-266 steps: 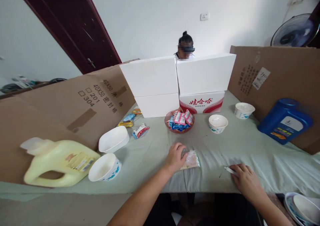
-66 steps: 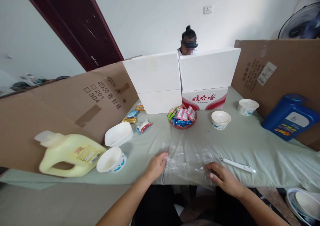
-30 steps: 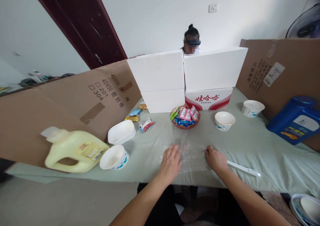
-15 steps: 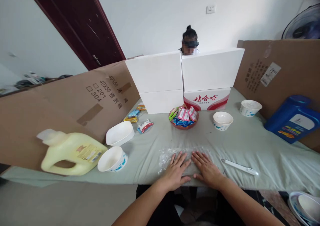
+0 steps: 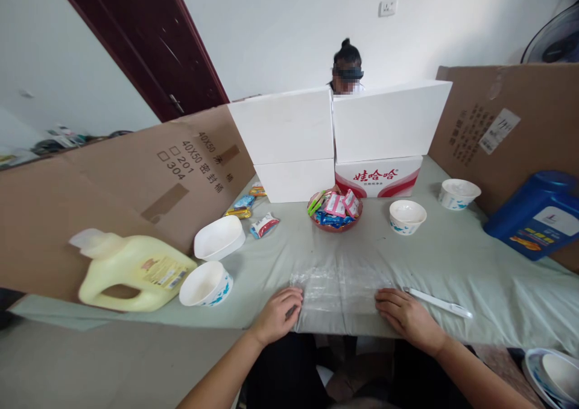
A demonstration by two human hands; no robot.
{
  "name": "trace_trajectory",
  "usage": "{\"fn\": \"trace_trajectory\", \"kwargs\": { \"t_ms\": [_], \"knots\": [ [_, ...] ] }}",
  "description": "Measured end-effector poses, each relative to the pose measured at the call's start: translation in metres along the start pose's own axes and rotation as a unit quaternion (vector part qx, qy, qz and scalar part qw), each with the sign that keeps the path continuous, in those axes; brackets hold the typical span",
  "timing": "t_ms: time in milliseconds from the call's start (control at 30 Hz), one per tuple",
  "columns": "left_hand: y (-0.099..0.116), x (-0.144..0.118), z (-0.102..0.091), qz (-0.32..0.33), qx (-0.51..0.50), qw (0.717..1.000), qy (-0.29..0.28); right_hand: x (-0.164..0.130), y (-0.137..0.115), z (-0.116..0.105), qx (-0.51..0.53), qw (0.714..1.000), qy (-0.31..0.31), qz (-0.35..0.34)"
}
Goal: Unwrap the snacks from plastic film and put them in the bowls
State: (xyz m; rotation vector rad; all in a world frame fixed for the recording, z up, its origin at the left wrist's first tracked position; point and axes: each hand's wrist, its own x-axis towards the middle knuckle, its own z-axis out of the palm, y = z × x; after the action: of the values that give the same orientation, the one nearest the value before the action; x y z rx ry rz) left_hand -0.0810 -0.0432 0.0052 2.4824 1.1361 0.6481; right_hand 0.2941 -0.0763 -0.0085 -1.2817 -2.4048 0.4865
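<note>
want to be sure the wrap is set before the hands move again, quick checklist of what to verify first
1. Clear plastic sheet lies spread on the green cloth: ok, some wrinkles.
2. Left hand on the sheet's left edge: ok, fingers curled on it.
3. Right hand on the sheet's right edge: ok; firm grip cannot tell.
4. White pen-like tool off the sheet: ok, lies just right of it.
5. Snack bowl clear of the sheet: ok, farther back.
6. Sheet's near edge hangs past the table front: cannot tell.
</note>
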Motion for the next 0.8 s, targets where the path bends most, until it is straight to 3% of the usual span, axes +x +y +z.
{"fn": "trace_trajectory", "kwargs": {
  "t_ms": [233, 333, 433, 567, 800],
  "knots": [
    [-0.008, 0.025, 0.002, -0.138, 0.016, 0.990, 0.030, 0.021, -0.001, -0.009, 0.057, 0.995, 0.019, 0.079],
    [-0.011, 0.042, 0.005, -0.180, 0.046, 0.982, 0.022, 0.032, 0.004, -0.008, 0.045, 0.994, 0.020, 0.095],
    [-0.013, 0.059, 0.010, -0.221, 0.116, 0.968, 0.010, 0.048, 0.010, -0.005, 0.002, 0.986, 0.023, 0.167],
    [-0.013, 0.075, 0.019, -0.255, 0.169, 0.952, 0.012, 0.066, 0.012, -0.001, -0.056, 0.965, 0.024, 0.255],
    [-0.008, 0.084, 0.033, -0.287, 0.220, 0.932, 0.018, 0.071, 0.006, 0.009, -0.130, 0.948, 0.031, 0.288]
  ]
}}
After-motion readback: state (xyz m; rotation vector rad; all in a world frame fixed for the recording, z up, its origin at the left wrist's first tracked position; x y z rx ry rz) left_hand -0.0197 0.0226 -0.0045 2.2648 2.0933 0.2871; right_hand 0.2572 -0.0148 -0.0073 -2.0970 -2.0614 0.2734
